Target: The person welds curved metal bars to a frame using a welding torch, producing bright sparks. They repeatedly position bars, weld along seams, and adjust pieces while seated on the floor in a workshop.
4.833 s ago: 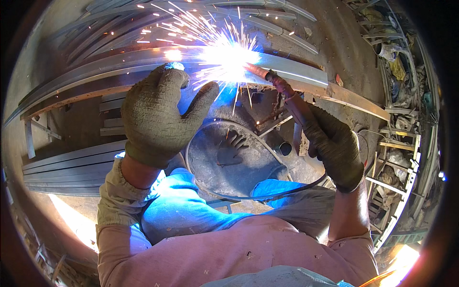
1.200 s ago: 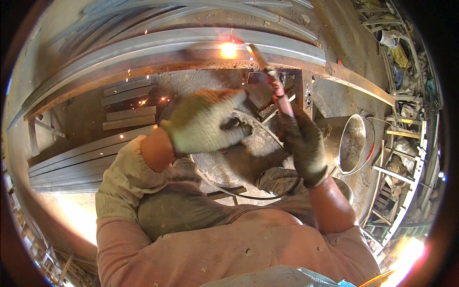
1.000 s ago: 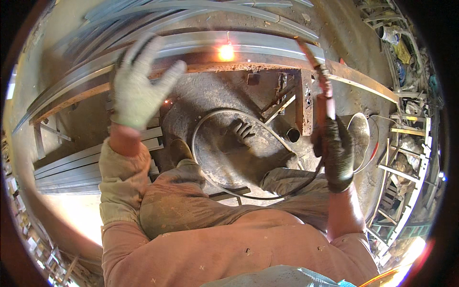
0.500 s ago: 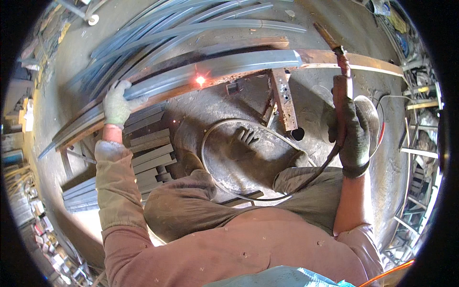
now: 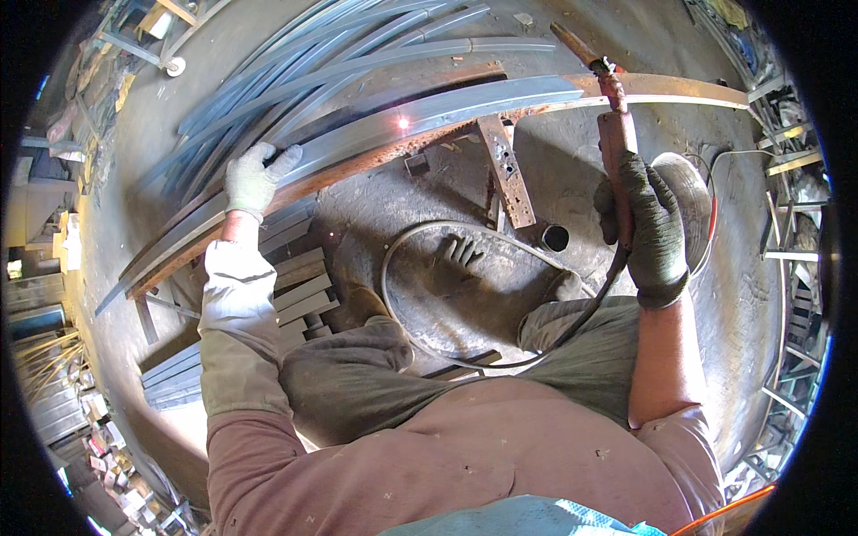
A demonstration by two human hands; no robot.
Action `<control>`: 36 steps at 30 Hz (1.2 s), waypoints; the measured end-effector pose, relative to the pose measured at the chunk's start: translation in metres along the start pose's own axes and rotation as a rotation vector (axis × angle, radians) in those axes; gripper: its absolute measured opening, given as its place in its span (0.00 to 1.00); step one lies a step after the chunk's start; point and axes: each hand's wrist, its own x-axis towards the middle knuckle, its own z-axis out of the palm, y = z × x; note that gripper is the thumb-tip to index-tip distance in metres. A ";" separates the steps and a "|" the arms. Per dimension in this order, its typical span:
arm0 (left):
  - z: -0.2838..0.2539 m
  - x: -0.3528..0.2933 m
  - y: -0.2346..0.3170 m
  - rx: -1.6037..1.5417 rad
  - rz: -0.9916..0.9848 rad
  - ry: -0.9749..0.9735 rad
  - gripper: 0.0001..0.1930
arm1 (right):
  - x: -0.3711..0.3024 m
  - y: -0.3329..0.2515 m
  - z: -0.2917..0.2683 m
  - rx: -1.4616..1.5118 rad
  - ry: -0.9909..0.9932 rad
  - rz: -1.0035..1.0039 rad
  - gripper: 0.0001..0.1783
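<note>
A long grey steel tube (image 5: 447,104) lies along a rusty steel beam (image 5: 357,165), with a small red glowing spot (image 5: 403,122) on its near side. Left of the glow, my gloved left hand (image 5: 250,181) grips the tube, thumb spread along its near side. My gloved right hand (image 5: 652,228) is wrapped around the handle of a welding torch (image 5: 617,138). The torch's nozzle points up and to the left, beyond the tube's right end and apart from it. A dark cable (image 5: 594,308) runs from the handle down toward my lap.
Several loose steel tubes (image 5: 331,58) lie behind the beam. A rusty perforated leg (image 5: 507,170) stands under it, near a dark round hole or pipe end (image 5: 555,238). Cable loops (image 5: 386,277) lie around a dark glove (image 5: 462,250) on the floor. Cut bars (image 5: 304,299) are stacked at left.
The glow on the tube has become smaller and dimmer. My right hand and the torch have shifted left and farther away. My left hand keeps its hold; the whole view has shifted slightly.
</note>
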 end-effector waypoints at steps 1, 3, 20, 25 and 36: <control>0.002 -0.002 0.001 -0.022 0.003 0.019 0.31 | -0.001 0.000 -0.002 -0.012 -0.003 0.011 0.25; 0.006 -0.009 0.001 -0.053 -0.055 0.003 0.32 | -0.003 -0.001 -0.004 -0.021 0.002 0.009 0.25; 0.007 -0.021 -0.015 0.167 0.309 0.095 0.34 | 0.002 -0.003 0.009 -0.074 -0.020 0.011 0.24; 0.006 -0.017 -0.016 0.210 0.407 0.159 0.31 | 0.006 0.002 0.020 -0.040 -0.048 0.018 0.24; 0.005 -0.016 -0.003 0.243 0.206 0.025 0.38 | 0.012 -0.003 0.053 -0.117 -0.130 0.140 0.27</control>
